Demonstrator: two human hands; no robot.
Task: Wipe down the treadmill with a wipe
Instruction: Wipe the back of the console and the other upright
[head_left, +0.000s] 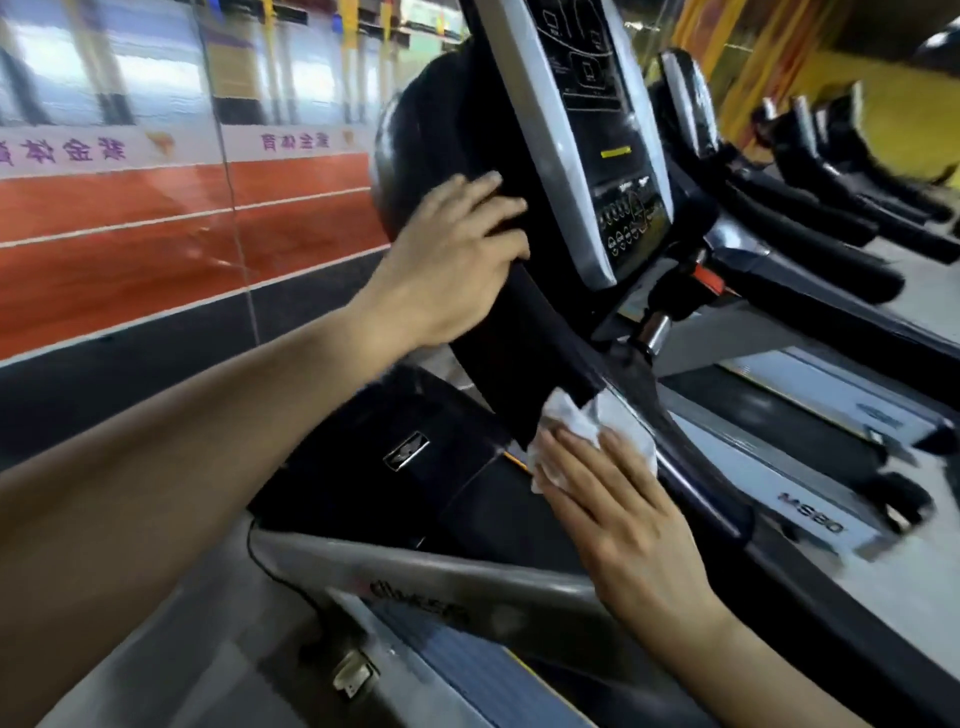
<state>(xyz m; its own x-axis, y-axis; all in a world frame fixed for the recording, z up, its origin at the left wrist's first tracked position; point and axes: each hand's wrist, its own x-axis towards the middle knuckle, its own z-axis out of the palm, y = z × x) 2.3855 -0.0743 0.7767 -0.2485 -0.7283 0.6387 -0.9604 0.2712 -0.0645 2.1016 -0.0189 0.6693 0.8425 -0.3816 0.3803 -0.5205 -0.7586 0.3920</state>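
The treadmill (524, 343) fills the middle of the tilted view, with a black handrail and a silver-framed console (602, 156) above it. My left hand (452, 265) grips the black handrail just left of the console, fingers curled round it. Lower down, my right hand (618, 509) lies flat with straight fingers on a crumpled white wipe (576, 426) and presses it against the lower end of the handrail. Part of the wipe is hidden under my fingers.
A row of further treadmills (810, 244) runs off to the right. A glass wall (156, 208) with an orange band and lettering stands at the left. The treadmill's grey side rail (447, 577) and a black cable (270, 566) lie below my arms.
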